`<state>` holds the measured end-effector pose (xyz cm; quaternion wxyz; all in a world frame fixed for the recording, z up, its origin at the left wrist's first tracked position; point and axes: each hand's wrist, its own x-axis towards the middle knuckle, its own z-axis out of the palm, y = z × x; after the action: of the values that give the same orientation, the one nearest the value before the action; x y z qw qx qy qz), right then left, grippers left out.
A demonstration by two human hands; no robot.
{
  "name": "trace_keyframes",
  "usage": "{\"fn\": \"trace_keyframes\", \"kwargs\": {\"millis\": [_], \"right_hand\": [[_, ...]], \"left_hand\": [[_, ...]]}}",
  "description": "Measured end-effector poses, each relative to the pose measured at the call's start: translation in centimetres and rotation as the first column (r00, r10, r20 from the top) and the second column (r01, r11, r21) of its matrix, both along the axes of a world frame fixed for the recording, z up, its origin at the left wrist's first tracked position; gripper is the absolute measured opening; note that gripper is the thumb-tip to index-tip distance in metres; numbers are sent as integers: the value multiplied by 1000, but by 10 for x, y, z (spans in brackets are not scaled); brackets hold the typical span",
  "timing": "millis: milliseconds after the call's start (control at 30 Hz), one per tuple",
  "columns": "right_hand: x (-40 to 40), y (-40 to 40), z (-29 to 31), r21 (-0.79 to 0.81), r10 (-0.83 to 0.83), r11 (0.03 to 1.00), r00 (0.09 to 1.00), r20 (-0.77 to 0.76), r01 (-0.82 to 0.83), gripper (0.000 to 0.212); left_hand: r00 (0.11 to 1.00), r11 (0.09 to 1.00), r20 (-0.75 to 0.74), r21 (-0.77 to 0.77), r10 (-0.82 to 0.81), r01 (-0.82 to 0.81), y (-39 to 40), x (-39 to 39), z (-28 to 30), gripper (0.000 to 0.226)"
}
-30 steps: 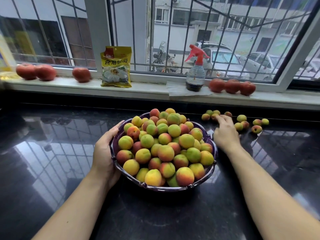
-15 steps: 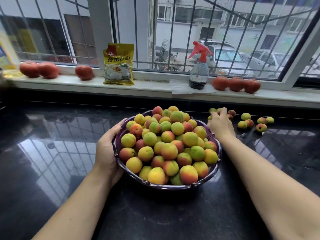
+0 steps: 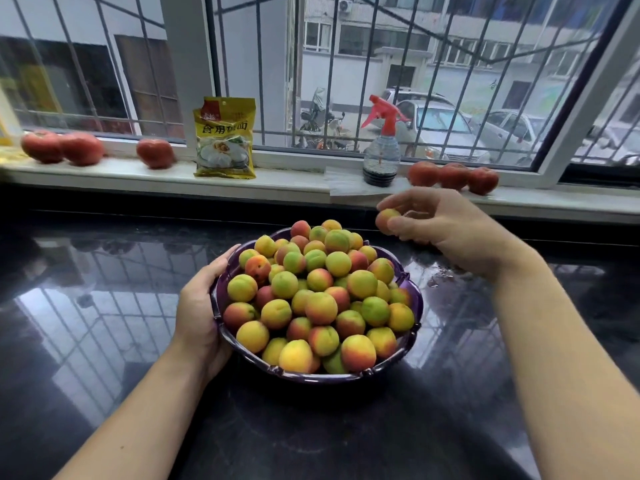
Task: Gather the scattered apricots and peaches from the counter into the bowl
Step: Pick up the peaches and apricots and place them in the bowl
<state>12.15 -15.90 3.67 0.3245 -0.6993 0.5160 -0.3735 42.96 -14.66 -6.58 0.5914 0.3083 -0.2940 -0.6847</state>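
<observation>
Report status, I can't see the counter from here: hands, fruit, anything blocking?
Left hand steadies bowl rim. Right hand pinches one apricot, raised beside heaped bowl. Nothing blocking the drop.

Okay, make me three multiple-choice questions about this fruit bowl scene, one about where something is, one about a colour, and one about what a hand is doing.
1. Where does the spray bottle stand?
A. on the window sill
B. in the bowl
C. on the dark counter

2. What colour is the bowl?
A. white
B. purple
C. green

3. What is the right hand doing?
A. lying flat on the counter
B. gripping the yellow packet
C. holding a small fruit above the counter

Answers:
1 A: it stands on the pale sill by the window.
2 B: its rim is dark purple.
3 C: the fingers pinch one fruit beside the bowl, while the left hand holds the bowl's side.
</observation>
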Motion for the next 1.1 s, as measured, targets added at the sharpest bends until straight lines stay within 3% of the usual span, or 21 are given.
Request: {"fn": "trace_keyframes", "kwargs": {"millis": [100, 400, 667, 767, 833, 933, 1000, 1100], "right_hand": [[12, -8, -8, -26, -66, 998, 976, -207, 62, 19], [17, -23, -25, -9, -100, 994, 925, -366, 104, 11], [13, -19, -22, 56, -28, 997, 953, -302, 46, 12], [-13, -25, -21, -43, -254, 967, 967, -27, 252, 15], [-47, -36, -34, -101, -568, 809, 814, 122, 579, 13], [-87, -41, -80, -82, -857, 502, 508, 84, 861, 18], [-85, -33, -102, -89, -899, 435, 438, 8, 896, 24], [-78, -30, -113, -150, -904, 419, 395, -163, 896, 37]], "left_hand": [[1000, 1000, -8, 8, -4, 4, -1, 3, -1, 49], [1000, 1000, -4, -4, 2, -2, -1, 1, -1, 47], [1000, 1000, -9, 2, -3, 3, 2, -2, 1, 44], [1000, 1000, -11, -4, -1, 1, 1, -2, 1, 46], [1000, 1000, -9, -9, 1, -1, 1, -1, 1, 46], [1000, 1000, -9, -14, 9, -9, 0, -1, 0, 41], [1000, 1000, -10, -16, 8, -8, 0, -2, 0, 40], [1000, 1000, -9, -12, 13, -13, 1, -2, 0, 40]]}}
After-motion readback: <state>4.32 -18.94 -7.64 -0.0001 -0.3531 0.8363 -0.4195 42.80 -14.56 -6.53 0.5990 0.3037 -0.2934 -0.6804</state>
